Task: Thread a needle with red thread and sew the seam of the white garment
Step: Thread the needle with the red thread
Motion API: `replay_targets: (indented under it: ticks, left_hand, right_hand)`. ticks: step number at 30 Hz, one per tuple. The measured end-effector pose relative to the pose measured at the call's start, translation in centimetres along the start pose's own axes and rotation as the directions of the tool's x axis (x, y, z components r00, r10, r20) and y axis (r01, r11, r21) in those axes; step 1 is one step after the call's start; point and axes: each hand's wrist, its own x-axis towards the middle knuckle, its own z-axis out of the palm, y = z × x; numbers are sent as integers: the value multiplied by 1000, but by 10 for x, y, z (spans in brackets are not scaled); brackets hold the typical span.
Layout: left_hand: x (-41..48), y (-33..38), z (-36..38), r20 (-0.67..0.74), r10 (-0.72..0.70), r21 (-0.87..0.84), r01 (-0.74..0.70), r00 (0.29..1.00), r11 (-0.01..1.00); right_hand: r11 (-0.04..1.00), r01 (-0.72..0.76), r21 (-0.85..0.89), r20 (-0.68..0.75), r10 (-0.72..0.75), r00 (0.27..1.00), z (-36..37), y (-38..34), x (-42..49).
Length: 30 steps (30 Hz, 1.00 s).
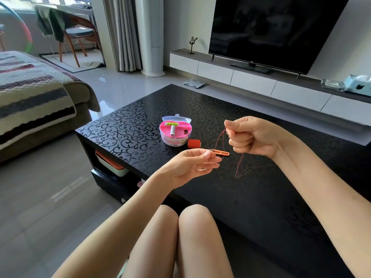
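Pinching the thread (219,137) near its end, our right hand (251,135) holds it up, and the rest hangs in a loop down to the table (140,125). Our left hand (190,165) has thumb pressed to fingertips, perhaps on a needle, though that is too fine for us to tell. If the slack snags the snips (221,153) or spool (193,143), the end could jerk, fray and miss the eye. No garment shows.

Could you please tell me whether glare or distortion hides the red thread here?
Head view: daylight glares on the floor tiles and glossy table; wide-angle distortion slants the TV; the red thread reads thin but traceable beneath the right hand.
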Motion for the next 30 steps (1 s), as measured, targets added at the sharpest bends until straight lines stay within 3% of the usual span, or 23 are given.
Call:
replay_targets:
  ticks: [16, 21, 24, 26, 28, 29, 30]
  left_hand:
    - [-1, -2, -2, 44, 20, -92, -16, 999, 996]
    - [-11, 3, -8, -29, 48, -37, -49, 998, 998]
    - [-22, 17, -16, -89, 85, 120, -74, 992, 990]
    - [-31, 30, -18, -122, 116, 278, -78, 986, 957]
    - [-40, 45, -17, -108, 150, 483, -80, 983, 872]
    - [-44, 53, -15, -84, 155, 577, -79, 984, 813]
    - [-47, 60, -13, -54, 149, 653, -78, 987, 754]
  right_hand:
    - [1000, 12, -6, -84, -12, 996, -5, -4, -1]
    - [981, -82, -175, -204, 45, 978, -20, 11, -18]
    - [852, -303, -426, -289, 189, 938, -30, 27, -35]
    - [642, -508, -575, -412, 309, 857, -33, 41, -39]
    - [386, -583, -715, -541, 223, 811, -33, 54, -33]
    - [355, -553, -754, -551, 117, 826, -28, 57, -28]
    - [441, -482, -757, -530, 16, 848, -18, 56, -23]
